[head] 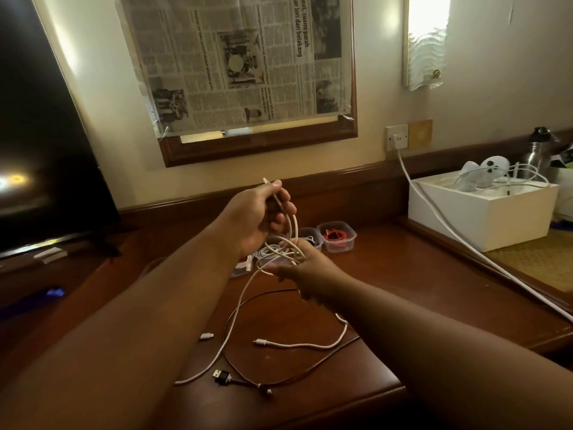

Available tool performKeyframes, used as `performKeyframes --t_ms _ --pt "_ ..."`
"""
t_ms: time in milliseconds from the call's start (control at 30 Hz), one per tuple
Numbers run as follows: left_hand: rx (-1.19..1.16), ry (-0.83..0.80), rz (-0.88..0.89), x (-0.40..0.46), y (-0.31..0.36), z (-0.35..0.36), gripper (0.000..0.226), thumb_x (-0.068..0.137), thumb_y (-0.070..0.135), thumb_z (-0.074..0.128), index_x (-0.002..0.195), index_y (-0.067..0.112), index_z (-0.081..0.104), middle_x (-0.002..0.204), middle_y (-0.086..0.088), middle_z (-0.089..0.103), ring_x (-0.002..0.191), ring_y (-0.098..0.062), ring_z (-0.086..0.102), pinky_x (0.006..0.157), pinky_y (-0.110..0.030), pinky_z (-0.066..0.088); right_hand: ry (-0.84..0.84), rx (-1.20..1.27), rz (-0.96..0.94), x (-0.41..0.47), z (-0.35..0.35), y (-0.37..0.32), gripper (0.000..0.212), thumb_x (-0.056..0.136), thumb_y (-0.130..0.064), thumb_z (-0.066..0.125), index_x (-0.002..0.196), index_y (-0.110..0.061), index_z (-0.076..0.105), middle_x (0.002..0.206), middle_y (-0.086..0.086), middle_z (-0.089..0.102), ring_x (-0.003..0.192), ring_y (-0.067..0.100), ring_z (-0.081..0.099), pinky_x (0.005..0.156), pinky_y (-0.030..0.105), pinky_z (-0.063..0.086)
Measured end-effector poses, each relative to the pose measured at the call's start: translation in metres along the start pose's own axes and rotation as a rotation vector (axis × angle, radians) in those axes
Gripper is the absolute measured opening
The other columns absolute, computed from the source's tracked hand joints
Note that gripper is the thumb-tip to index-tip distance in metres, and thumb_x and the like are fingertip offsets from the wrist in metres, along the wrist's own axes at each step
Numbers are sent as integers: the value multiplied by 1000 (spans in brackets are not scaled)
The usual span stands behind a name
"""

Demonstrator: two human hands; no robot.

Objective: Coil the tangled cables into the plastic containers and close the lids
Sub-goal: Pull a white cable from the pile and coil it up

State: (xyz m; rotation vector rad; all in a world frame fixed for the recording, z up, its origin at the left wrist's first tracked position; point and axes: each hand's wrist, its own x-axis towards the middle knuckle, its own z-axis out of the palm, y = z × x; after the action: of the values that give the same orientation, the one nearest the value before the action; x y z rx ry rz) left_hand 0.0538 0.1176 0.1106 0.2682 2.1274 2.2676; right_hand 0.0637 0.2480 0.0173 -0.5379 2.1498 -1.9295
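My left hand (260, 217) is raised above the desk and grips loops of a white cable (293, 226), one end poking up past the thumb. Just below it, my right hand (305, 268) holds the same cable's lower loops, and the cable trails down onto the wood. A black cable (248, 381) with a USB plug and another white cable (310, 345) lie loose on the desk near the front edge. Behind my hands stand small clear plastic containers: one holds a red cable (336, 235), one (308, 235) holds a dark cable, and others are partly hidden by my hands.
A dark TV screen (46, 150) fills the left. At the right, a white box (483, 209) holds white gear and cables, and a thick white cord (440, 225) runs from the wall socket (397, 137) across the desk. A steel bottle (538, 152) stands far right.
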Motion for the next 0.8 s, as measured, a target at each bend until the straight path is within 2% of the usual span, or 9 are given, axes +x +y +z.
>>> performKeyframes --t_ms 200,300,400,467,533,633,667,733,800 --pt "-168 -3 55 -5 4 3 32 104 31 41 93 8 61 76 -8 69 53 -8 51 49 -19 39 16 68 -23 -1 -4 -11 23 95 -24 64 115 -13 61 79 -3 63 48 -2 54 47 17 41" --pt "-169 17 79 -4 3 1 34 104 32 43 96 6 63 80 -10 70 57 -9 54 53 -20 42 48 21 -17 4 -8 -8 18 99 -30 56 104 -13 62 81 1 60 56 7 48 50 19 40" --pt "-120 93 127 1 -11 -7 35 101 35 48 100 6 68 89 -9 73 72 -13 64 67 -26 49 192 81 -16 8 -17 -8 22 102 -35 49 100 -17 62 90 8 59 65 15 51 51 21 41" --pt "-8 144 162 6 -29 -16 32 100 33 49 107 9 70 103 -9 74 93 -20 68 79 -32 50 295 180 -15 10 -25 -11 28 102 -39 45 98 -15 60 85 7 61 70 19 56 58 26 46" --pt "183 91 160 8 -51 -22 27 100 28 50 112 14 69 111 -6 72 106 -24 66 84 -36 52 342 280 -44 10 -33 -14 35 103 -41 44 95 -11 59 73 4 60 58 15 55 56 28 48" --pt "476 -117 45 10 -85 -24 20 96 26 60 111 19 70 109 -1 71 100 -15 67 82 -31 54 330 408 -102 11 -41 -17 38 103 -43 43 98 -7 56 66 3 59 52 14 56 54 30 50" --pt "597 -128 51 14 -97 -24 17 93 26 65 106 19 72 106 -2 70 98 -15 67 82 -32 55 332 410 -121 11 -43 -18 39 103 -42 42 100 -6 56 66 3 59 52 14 56 53 30 50" --pt "784 -23 130 26 -116 -21 12 90 28 70 94 17 75 96 -4 70 92 -18 66 83 -39 53 354 411 -175 11 -49 -20 38 104 -41 41 103 -6 55 70 3 59 54 14 56 49 26 48" --pt "803 119 173 38 -124 -18 16 91 30 69 95 16 74 90 1 69 88 -18 65 79 -35 51 367 437 -238 10 -56 -21 35 104 -40 40 97 -9 54 73 4 59 56 15 55 48 24 47"
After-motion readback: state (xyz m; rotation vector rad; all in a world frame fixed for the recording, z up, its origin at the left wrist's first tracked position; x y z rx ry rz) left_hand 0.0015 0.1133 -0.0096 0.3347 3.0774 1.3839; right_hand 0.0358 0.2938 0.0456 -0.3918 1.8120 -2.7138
